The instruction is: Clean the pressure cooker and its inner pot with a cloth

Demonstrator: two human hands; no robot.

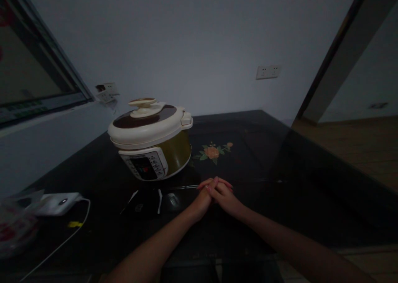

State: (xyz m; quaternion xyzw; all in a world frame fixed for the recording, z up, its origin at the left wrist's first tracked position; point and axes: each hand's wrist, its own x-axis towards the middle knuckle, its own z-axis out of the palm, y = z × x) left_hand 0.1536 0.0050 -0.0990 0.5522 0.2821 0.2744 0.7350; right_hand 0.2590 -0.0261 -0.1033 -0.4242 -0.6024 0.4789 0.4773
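My left hand [201, 203] and my right hand [227, 199] are clasped together over the dark table [280, 208], their fingers interlaced. No object shows between them, though the palms are hidden. Just beyond my hands, a printed orange flower with green leaves [212, 152] decorates the tabletop. To the left of it stands an electric pressure cooker [175, 152] with a cream lid, an olive-gold body and a control panel facing me. A small black item with white edges [141, 203] lies in front of the cooker, left of my hands.
At the left edge are a clear plastic bag with red marks [18, 229], a white power strip [59, 203] with a white cord [74, 233], and a small yellow piece [75, 224]. Wall sockets [268, 71] are behind the table; wooden floor [357, 146] lies to the right.
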